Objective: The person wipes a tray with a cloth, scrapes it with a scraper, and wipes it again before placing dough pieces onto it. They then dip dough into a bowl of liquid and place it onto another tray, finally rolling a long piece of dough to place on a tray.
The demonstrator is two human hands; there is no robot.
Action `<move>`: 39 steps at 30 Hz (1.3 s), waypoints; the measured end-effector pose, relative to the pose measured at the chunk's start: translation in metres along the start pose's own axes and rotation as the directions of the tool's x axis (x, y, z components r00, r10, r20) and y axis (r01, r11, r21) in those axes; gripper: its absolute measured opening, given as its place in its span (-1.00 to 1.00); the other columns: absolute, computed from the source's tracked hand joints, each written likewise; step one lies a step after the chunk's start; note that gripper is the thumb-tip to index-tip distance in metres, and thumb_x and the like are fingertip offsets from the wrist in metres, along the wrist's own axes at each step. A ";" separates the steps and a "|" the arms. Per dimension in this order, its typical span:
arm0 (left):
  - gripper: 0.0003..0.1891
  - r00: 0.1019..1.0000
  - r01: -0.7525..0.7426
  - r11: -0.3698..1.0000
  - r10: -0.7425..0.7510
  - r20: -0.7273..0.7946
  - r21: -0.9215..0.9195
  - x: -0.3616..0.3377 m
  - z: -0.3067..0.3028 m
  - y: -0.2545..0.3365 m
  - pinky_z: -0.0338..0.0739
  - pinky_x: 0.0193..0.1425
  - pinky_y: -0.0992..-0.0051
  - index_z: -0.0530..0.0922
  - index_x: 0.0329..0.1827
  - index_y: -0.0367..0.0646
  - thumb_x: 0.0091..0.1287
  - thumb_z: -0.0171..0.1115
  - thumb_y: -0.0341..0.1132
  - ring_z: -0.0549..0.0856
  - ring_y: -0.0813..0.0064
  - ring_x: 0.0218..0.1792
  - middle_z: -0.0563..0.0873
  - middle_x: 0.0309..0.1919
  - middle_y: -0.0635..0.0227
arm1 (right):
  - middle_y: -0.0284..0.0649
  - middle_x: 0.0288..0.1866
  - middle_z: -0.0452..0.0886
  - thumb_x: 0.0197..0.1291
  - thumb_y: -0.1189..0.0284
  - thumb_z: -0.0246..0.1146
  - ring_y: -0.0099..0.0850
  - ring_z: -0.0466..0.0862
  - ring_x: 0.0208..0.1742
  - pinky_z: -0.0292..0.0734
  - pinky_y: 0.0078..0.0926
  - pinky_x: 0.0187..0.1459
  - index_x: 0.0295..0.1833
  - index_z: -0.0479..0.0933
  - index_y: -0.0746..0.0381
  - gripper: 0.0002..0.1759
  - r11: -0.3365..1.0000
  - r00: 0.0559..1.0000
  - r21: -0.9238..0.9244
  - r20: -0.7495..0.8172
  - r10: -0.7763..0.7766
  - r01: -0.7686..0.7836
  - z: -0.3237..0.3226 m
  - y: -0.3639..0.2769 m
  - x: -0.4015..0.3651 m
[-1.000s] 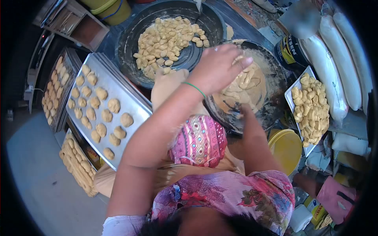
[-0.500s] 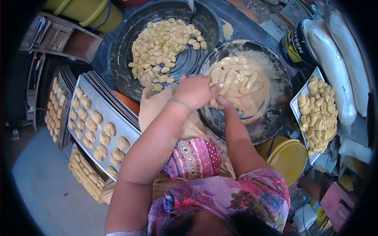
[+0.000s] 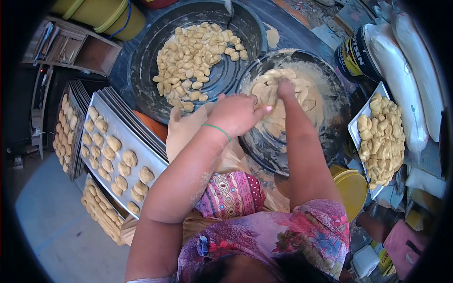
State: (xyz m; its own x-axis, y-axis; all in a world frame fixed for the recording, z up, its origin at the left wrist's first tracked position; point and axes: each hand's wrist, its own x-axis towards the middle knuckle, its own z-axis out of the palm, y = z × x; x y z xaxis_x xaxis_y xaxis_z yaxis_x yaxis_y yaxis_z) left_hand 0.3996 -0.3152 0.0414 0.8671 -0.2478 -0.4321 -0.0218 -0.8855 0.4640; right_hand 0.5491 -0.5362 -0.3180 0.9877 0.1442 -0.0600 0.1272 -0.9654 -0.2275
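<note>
My left hand point(image 3: 236, 114), with a green band at its wrist, is over the near left rim of a black basin point(image 3: 341, 89). Its fingers curl under and its thumb points right; whatever it holds, if anything, is hidden. Inside that basin lie floury strips of dough point(image 3: 309, 96). My right hand point(image 3: 285, 88) reaches down onto the dough strips, its fingers hidden behind the hand. Beyond my left hand, a larger dark basin point(image 3: 141, 70) holds many small dough pieces point(image 3: 191, 56).
At left, a metal tray point(image 3: 155, 162) carries round dough pieces, with stacked trays behind it. On the right, a white tray point(image 3: 353, 127) is heaped with dough pieces. Around are a paint bucket point(image 3: 351, 54), plastic sacks point(image 3: 401, 80) and a yellow bucket point(image 3: 351, 188).
My right hand has moved away from my left hand, forward and right onto the dough strips. My left hand has shifted slightly and stays near the basin's rim.
</note>
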 end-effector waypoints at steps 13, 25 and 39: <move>-0.43 0.996 -0.014 1.000 0.014 0.083 -0.001 0.001 -0.006 0.007 0.27 0.18 0.09 0.59 -0.04 -0.24 0.41 -0.11 0.14 0.61 0.10 0.02 0.69 -0.10 0.06 | -0.27 -0.13 0.56 0.13 0.37 0.22 -0.43 0.52 0.00 0.39 -0.42 0.09 -0.10 0.55 0.21 -0.77 0.477 0.972 0.849 0.167 0.166 -0.227 -0.034 0.092 -0.053; -0.43 0.993 -0.042 0.999 0.043 0.106 -0.012 0.002 -0.002 0.010 0.33 0.16 0.13 0.57 -0.05 -0.25 0.40 -0.10 0.15 0.62 0.06 -0.01 0.69 -0.12 0.04 | -0.15 -0.12 0.58 0.34 0.38 0.12 -0.37 0.59 -0.08 0.47 -0.39 0.03 -0.05 0.47 0.32 -0.78 0.347 0.788 0.907 -0.391 0.475 0.240 -0.235 0.021 -0.091; -0.42 0.992 -0.084 0.996 0.086 0.092 -0.026 0.004 -0.005 0.017 0.48 0.05 0.15 0.58 -0.07 -0.26 0.38 -0.06 0.17 0.65 0.02 -0.06 0.69 -0.18 -0.01 | 0.16 0.40 0.24 0.23 0.22 0.17 0.03 0.22 0.44 0.13 -0.15 0.41 0.40 0.21 0.34 -0.30 0.753 0.807 0.406 -0.060 0.587 -0.517 0.057 -0.074 -0.146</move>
State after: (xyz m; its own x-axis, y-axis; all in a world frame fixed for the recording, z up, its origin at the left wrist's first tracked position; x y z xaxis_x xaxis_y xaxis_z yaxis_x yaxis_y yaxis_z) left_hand 0.4048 -0.3294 0.0515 0.8128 -0.3579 -0.4596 -0.0818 -0.8513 0.5183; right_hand 0.3898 -0.4731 -0.3478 0.8775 -0.4633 -0.1238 -0.4522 -0.7135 -0.5353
